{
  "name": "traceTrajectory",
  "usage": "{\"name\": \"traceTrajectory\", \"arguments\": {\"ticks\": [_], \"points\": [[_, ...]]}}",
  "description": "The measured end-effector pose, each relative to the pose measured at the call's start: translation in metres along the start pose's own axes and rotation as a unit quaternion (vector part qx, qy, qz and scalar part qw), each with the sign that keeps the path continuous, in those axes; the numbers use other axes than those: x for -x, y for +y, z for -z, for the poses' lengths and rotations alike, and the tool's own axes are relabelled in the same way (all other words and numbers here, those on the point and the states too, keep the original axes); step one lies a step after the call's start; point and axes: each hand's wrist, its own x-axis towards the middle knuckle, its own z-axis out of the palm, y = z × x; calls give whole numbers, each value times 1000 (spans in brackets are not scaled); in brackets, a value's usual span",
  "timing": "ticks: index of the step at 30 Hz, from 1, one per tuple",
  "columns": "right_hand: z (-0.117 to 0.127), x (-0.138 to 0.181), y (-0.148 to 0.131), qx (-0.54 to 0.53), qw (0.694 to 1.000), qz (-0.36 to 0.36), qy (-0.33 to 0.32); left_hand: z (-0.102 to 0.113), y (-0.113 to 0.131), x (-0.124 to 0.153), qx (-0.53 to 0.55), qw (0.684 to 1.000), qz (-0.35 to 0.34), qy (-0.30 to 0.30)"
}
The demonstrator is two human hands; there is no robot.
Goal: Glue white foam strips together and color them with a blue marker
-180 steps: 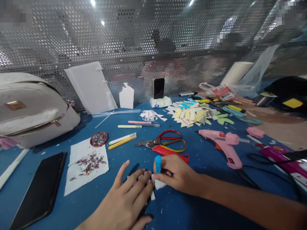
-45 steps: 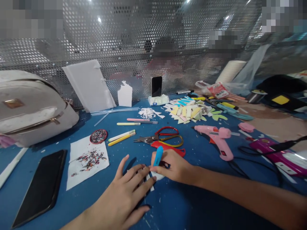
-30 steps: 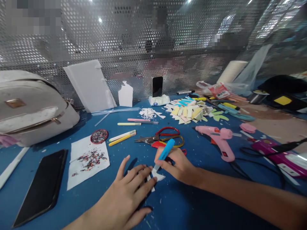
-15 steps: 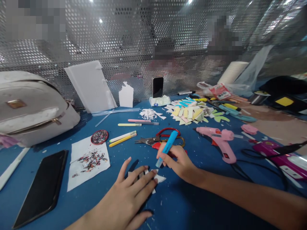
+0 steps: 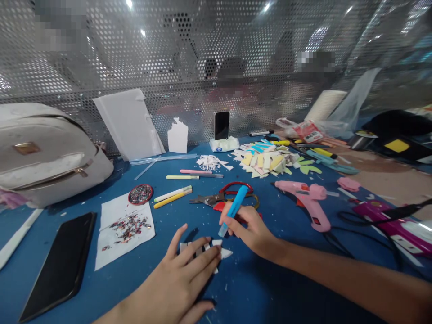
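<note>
My left hand [image 5: 184,274] lies with fingers spread over small white cut pieces [image 5: 225,253] on the blue table, hiding most of them. In my right hand [image 5: 251,229] is a blue highlighter [image 5: 235,208], tilted with its lower end just above the white pieces; whether it touches them I cannot tell. Just behind the right hand lie scissors with red handles [image 5: 221,199], partly covered by the hand. To the left of them are a yellow marker [image 5: 173,198] and a white one with a green tip [image 5: 173,192].
A pink glue gun [image 5: 308,195] with its cable lies to the right. Behind it is a heap of coloured strips [image 5: 266,159]. At left are a black phone [image 5: 60,265], a sheet with glitter bits [image 5: 128,247] and a white backpack [image 5: 47,148]. Another phone [image 5: 222,125] stands upright at the back.
The view has shifted very slightly. Both hands stay almost in place; the highlighter and right hand sit a touch further left.
</note>
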Motion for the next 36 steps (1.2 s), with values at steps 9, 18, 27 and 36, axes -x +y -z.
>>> {"name": "traceTrajectory", "arguments": {"ticks": [9,18,27,36], "points": [[0,0,2,-2,1000,9,-3,15,-1,-7,6,1000,-10,-3],[-1,0,4,2,1000,8,0,8,3,-4,17,1000,1,3],[-1,1,3,2,1000,8,-1,13,2,-7,-4,1000,-6,8],[-1,0,3,1,1000,3,-8,17,0,-7,-5,1000,-4,2]]}}
